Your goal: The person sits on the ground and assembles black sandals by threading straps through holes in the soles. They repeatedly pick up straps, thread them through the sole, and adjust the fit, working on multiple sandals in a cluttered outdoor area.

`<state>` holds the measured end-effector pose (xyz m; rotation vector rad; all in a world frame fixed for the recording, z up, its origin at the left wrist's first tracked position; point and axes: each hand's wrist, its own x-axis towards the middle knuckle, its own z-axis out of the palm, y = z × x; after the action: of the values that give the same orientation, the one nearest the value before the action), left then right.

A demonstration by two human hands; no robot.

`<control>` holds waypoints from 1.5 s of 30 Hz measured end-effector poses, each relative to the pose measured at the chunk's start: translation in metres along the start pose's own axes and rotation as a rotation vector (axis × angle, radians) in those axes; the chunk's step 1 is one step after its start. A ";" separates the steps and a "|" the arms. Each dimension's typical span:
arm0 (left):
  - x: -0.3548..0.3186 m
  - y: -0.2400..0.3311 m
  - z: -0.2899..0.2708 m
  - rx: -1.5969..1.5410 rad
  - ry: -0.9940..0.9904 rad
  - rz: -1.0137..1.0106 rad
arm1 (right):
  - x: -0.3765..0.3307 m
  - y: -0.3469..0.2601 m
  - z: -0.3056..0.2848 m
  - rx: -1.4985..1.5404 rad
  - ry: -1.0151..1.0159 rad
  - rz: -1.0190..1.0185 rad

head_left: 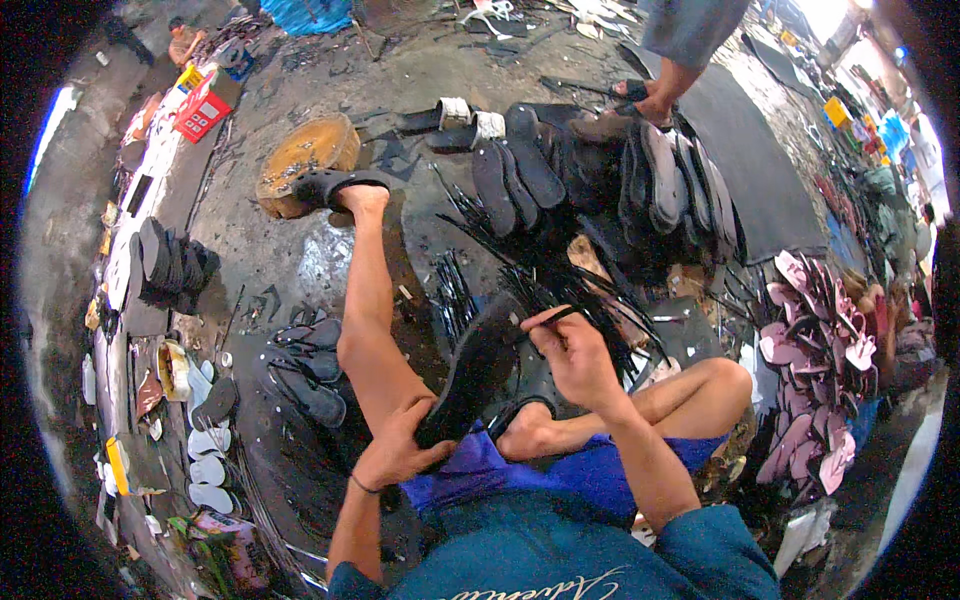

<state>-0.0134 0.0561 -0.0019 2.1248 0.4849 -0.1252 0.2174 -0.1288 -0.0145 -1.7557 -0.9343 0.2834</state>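
A long black sandal sole (470, 375) is tilted up over my lap. My left hand (400, 447) is closed round its near end, with the thumb pressed along it. At its far end, my right hand (575, 365) pinches a thin black strap (548, 318) between thumb and fingers. Whether the strap is joined to the sole cannot be made out. Just beyond my hands lie bundles of narrow black strips (455, 300), partly hidden by the sole and my right hand.
Stacked dark soles (515, 170) stand ahead, near a standing person's leg (675, 80). My outstretched foot rests by a round wooden block (310, 155). Pink sandals (800, 370) are piled at the right. Black sandals (305, 370) lie left of my leg; a red box (205, 105) stands farther off.
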 end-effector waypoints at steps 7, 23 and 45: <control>-0.031 -0.013 -0.024 -0.269 0.048 -0.284 | -0.023 0.025 0.015 1.070 0.437 0.585; -0.039 -0.037 -0.001 -0.842 0.632 -0.148 | -0.023 0.021 0.012 1.115 0.461 0.783; -0.012 0.034 0.028 -0.271 0.149 -0.045 | -0.073 -0.034 0.041 -0.084 -0.327 0.203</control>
<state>-0.0086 0.0121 0.0119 1.8660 0.6023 0.0717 0.1293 -0.1476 -0.0182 -1.9201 -1.0090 0.6875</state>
